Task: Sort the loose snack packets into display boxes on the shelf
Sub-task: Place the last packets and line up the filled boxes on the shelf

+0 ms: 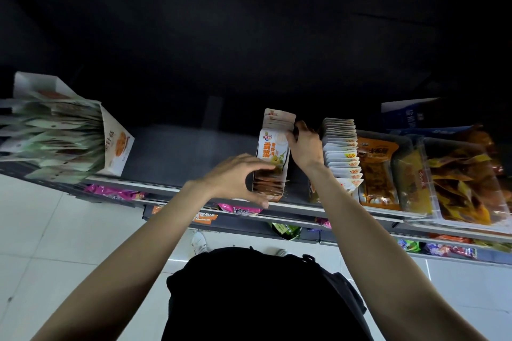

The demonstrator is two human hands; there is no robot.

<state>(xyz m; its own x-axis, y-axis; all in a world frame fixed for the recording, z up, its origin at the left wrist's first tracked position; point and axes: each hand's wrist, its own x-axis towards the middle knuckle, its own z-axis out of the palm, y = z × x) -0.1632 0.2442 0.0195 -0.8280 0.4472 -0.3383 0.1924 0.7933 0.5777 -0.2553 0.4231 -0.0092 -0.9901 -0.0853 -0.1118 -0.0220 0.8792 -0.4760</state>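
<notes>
A white and orange display box (273,155) stands at the shelf's front edge, filled with a row of small snack packets (278,119). My right hand (303,147) is at the box's right side, thumb and fingers curled round the packets at its back. My left hand (235,177) hovers at the box's front left corner, fingers arched in a loose C, fingertips touching or nearly touching the box. To the right, a second row of white packets (342,152) stands upright.
A large white display box (116,147) of green packets sits at the far left of the grey shelf (171,152). Orange-brown bags (378,171) and a clear tub (468,180) of snacks fill the right. Lower shelves hold pink and purple packets.
</notes>
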